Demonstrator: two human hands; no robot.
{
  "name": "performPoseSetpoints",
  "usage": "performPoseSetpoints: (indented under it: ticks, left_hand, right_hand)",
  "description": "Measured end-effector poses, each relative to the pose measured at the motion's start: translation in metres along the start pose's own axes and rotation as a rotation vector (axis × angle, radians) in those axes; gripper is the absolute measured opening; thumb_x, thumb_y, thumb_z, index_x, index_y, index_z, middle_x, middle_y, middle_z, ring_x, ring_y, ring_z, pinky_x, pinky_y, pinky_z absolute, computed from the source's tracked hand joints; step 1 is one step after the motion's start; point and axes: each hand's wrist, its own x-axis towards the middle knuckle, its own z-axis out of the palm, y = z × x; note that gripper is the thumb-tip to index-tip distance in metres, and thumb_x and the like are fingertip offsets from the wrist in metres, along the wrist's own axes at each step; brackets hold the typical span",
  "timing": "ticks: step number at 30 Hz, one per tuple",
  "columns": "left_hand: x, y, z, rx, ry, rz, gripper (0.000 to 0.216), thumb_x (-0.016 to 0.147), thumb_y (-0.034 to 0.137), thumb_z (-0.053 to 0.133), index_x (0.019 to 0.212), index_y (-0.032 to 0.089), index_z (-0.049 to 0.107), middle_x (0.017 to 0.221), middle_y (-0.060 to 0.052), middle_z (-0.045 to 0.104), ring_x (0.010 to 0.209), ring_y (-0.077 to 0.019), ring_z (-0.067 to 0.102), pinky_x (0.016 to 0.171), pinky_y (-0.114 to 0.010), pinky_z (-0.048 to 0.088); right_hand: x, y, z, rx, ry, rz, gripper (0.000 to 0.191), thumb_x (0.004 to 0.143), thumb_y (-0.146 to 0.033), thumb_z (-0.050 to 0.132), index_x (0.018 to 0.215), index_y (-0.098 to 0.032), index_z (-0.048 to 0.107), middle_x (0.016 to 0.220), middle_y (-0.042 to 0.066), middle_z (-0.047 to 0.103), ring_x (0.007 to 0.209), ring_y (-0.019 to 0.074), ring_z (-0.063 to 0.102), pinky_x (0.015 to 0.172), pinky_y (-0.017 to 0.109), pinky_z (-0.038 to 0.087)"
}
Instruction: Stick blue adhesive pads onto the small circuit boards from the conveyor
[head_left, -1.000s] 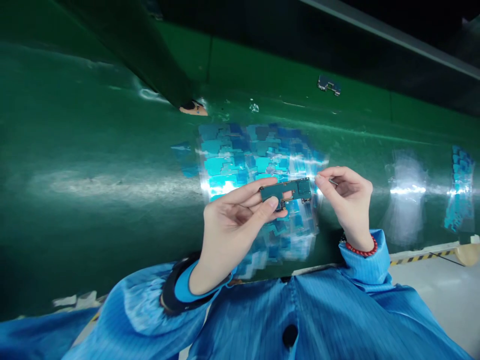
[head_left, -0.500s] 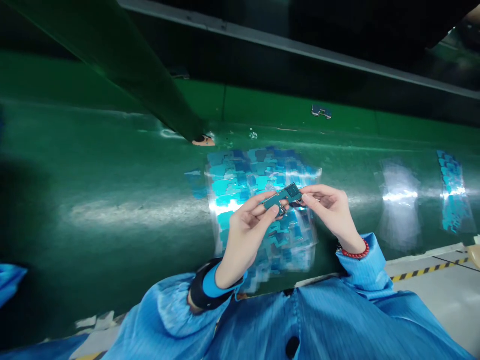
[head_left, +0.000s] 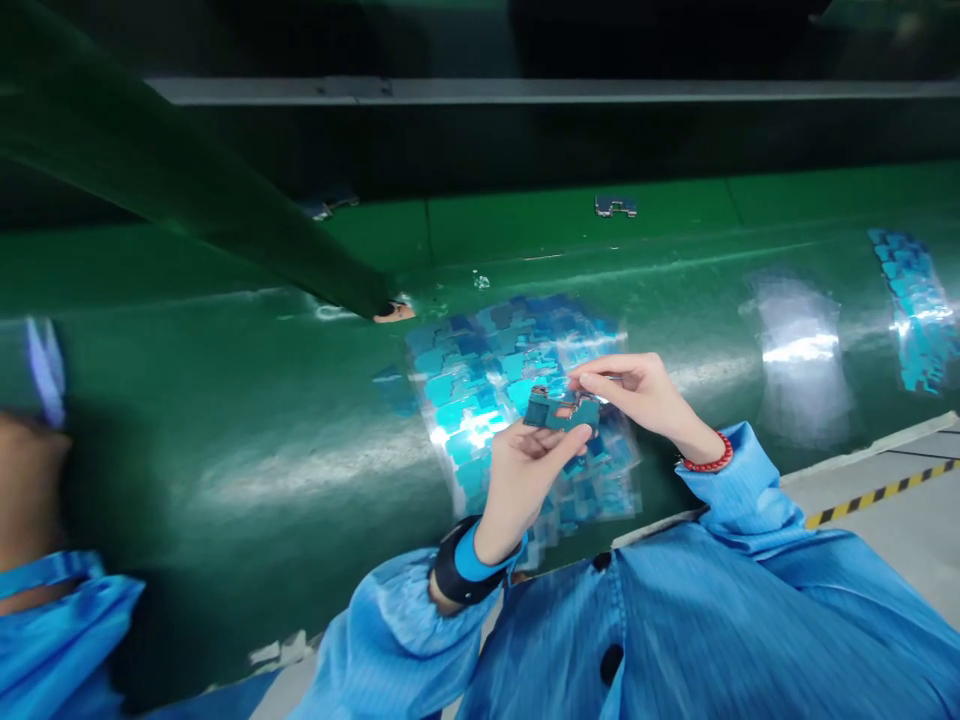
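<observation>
My left hand (head_left: 521, 475) grips a small green circuit board (head_left: 541, 412) between thumb and fingers. The board has a notch in its middle and darker parts along its edges. Just above the board's right end is my right hand (head_left: 630, 390), with thumb and forefinger pinched together; what they hold, if anything, is too small to make out. Beneath both hands lie clear sheets with rows of blue film stickers (head_left: 480, 385) on the green work surface (head_left: 285, 400).
Another circuit board (head_left: 615, 206) rests on the green ledge behind. A dark slanted post (head_left: 300, 250) stands at left. To the right are a clear sheet (head_left: 801, 350) and more blue stickers (head_left: 911, 300). A co-worker's blurred hand (head_left: 30, 490) is at far left.
The board has turned in my left hand, its notch now facing another way. My right hand has come off its end to just above it. A co-worker's hand has come in at left.
</observation>
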Motion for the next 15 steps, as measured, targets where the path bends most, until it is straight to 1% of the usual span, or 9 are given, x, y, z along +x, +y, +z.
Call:
performPoseSetpoints:
  ticks: [2,5,9,15]
  left_hand:
    - [0.0011,-0.0022,0.0006,-0.049,0.086,0.065,0.028,0.058,0.029,0.084,0.077,0.015,0.069,0.069,-0.001,0.073,0.059,-0.0153,0.068,0.056,-0.022,0.056]
    - [0.0029,-0.0030,0.0005,-0.089,0.115,0.091,0.030,0.058,0.031,0.084,0.079,0.015,0.070,0.077,-0.004,0.075,0.061,-0.0148,0.068,0.056,-0.022,0.056]
    - [0.0041,-0.0025,0.0000,-0.114,0.129,0.083,0.030,0.057,0.031,0.085,0.078,0.015,0.071,0.074,-0.003,0.074,0.055,-0.0113,0.066,0.057,-0.020,0.056]
    - [0.0039,-0.0017,-0.0003,-0.170,0.089,0.055,0.029,0.060,0.027,0.085,0.083,0.015,0.072,0.075,-0.003,0.075,0.060,-0.0122,0.068,0.064,-0.021,0.058]
  right_hand:
    - [-0.0028,-0.0028,-0.0036,-0.037,-0.024,-0.040,0.018,0.078,-0.027,0.069,0.093,-0.020,0.074,0.094,0.003,0.073,0.086,0.0154,0.068,0.080,0.031,0.057]
    - [-0.0069,-0.0062,-0.0069,-0.124,-0.092,-0.097,0.027,0.078,-0.026,0.070,0.104,-0.022,0.071,0.103,0.002,0.071,0.089,0.0142,0.067,0.083,0.031,0.057]
    - [-0.0097,-0.0066,-0.0078,-0.236,-0.154,-0.157,0.042,0.075,-0.026,0.073,0.117,-0.025,0.065,0.110,0.002,0.068,0.093,0.0160,0.066,0.088,0.035,0.056]
    - [-0.0089,-0.0040,-0.0097,-0.359,-0.163,-0.232,0.045,0.078,-0.028,0.072,0.121,-0.025,0.061,0.116,0.004,0.067,0.098,0.0181,0.065,0.089,0.037,0.055]
